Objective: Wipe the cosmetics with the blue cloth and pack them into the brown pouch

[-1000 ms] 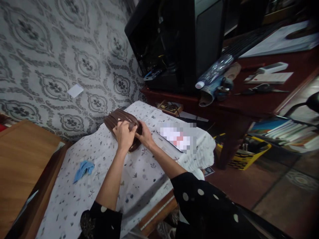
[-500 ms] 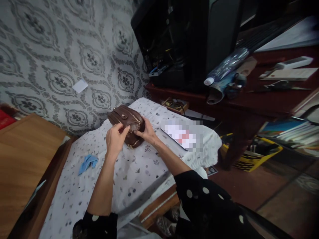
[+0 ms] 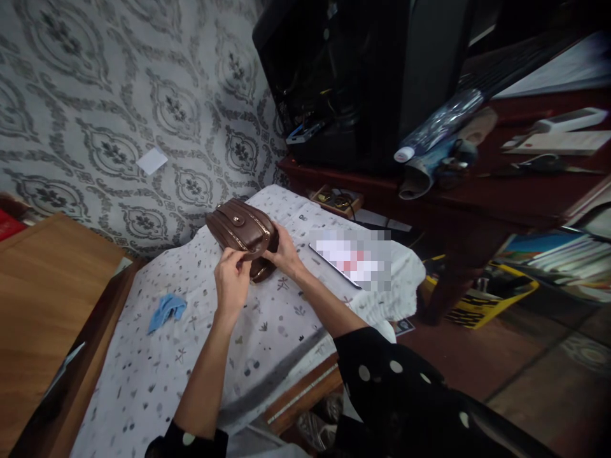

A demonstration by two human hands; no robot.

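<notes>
A brown bag [image 3: 238, 226] with gold zips and a round stud lies on the white patterned cloth [image 3: 281, 331]. My left hand [image 3: 233, 273] has its fingers pinched at the bag's near edge. Around the bag's right end, my right hand [image 3: 284, 253] grips the brown side with thumb and fingers. The bag's zipped pocket edge looks closed over; what lies under my left fingertips is hidden. To the right of my hands lies a phone [image 3: 334, 264] with a lit, blurred screen. A blue cloth [image 3: 167, 310] is crumpled to the left.
A dark red desk [image 3: 520, 184] at the right holds a plastic bottle [image 3: 439, 124] and a black monitor [image 3: 334, 83]. Behind the phone is a small wooden tray [image 3: 356, 207]. A yellow basket [image 3: 506, 305] stands on the floor. Wooden furniture [image 3: 52, 286] borders the left.
My left hand has moved right and slightly down along the bag's edge. The pale lining seen at the open pocket is now covered by brown leather. My right hand has barely moved.
</notes>
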